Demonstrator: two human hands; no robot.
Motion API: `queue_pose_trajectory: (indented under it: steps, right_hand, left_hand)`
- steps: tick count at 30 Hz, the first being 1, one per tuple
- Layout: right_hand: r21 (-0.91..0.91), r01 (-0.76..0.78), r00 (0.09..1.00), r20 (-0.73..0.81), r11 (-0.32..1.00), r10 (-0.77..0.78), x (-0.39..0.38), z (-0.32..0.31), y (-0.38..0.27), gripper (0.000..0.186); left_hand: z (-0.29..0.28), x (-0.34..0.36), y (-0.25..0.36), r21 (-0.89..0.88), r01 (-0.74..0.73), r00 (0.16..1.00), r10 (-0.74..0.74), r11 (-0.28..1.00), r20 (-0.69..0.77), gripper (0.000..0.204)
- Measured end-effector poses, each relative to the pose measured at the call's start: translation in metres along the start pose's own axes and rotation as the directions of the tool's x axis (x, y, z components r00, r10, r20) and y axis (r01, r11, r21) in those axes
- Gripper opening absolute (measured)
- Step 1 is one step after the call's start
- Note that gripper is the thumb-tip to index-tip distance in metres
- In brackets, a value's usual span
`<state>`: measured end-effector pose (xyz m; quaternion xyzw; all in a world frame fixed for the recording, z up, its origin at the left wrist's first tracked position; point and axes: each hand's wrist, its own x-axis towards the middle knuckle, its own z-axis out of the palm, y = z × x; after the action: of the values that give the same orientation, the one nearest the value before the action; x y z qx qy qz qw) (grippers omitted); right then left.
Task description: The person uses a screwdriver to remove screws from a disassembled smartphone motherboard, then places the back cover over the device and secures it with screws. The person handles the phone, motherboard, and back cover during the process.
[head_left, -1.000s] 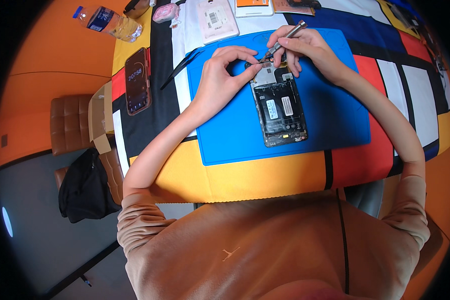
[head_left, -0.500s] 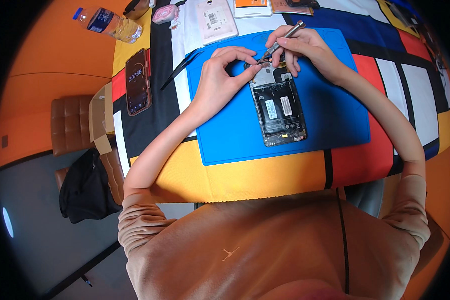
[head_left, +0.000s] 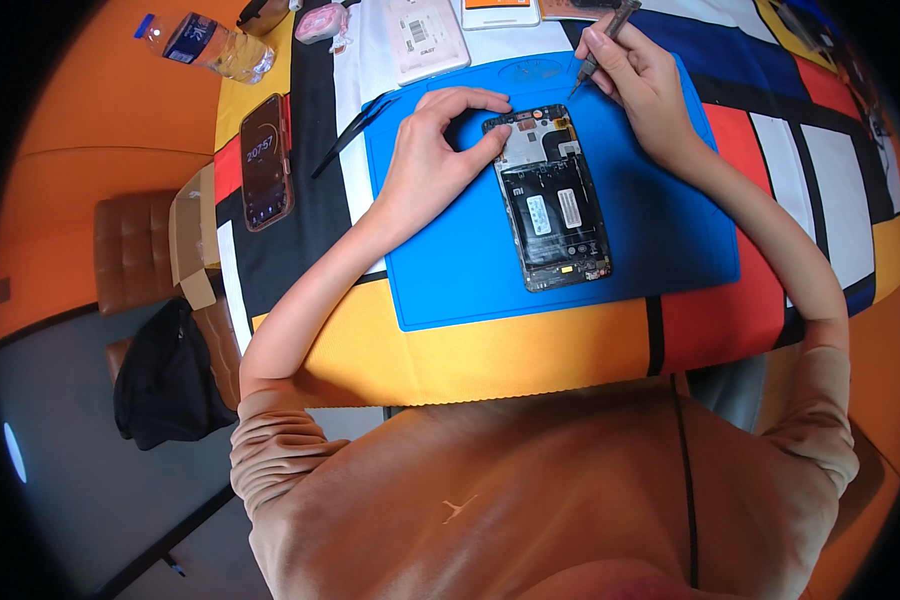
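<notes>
An opened smartphone (head_left: 552,205) lies on a blue work mat (head_left: 450,290), its black battery, metal plate and circuit parts exposed. My left hand (head_left: 440,150) grips its upper left corner, the thumb on the edge and the curled fingers by the top rim. Held in my right hand (head_left: 650,95) is a slim grey screwdriver (head_left: 595,62), slanting down to the left. Its tip hangs beyond the phone's top right corner, apart from the phone. Part of the screwdriver's handle is hidden by the fingers.
Black tweezers (head_left: 355,135) rest across the mat's left edge. Farther left are a lit phone (head_left: 267,165) and a water bottle (head_left: 210,48). Along the back lie a white phone-shaped panel (head_left: 427,38), another white panel (head_left: 500,14) and a pink case (head_left: 322,22).
My right hand has lifted the screwdriver up and right, away from the phone's top part. My left fingers have drawn back from the screwdriver tip to the phone's corner.
</notes>
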<state>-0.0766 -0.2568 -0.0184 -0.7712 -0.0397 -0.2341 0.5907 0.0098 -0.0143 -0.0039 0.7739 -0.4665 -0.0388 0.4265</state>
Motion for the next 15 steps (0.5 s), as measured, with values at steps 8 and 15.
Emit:
queue_pose_trajectory:
  steps: [8,15]
  right_hand:
    - [-0.033,0.131,0.973,0.195,0.991,-0.122,-0.02,0.027,-0.024,0.028]
    - [-0.096,0.2,0.945,0.283,0.975,-0.166,-0.022,0.033,-0.024,0.028]
  left_hand:
    - [0.001,0.0,-0.007,-0.017,-0.054,0.999,0.054,0.998,-0.003,0.019]
    - [0.002,-0.001,-0.014,0.02,-0.08,0.997,0.08,0.997,0.01,0.02]
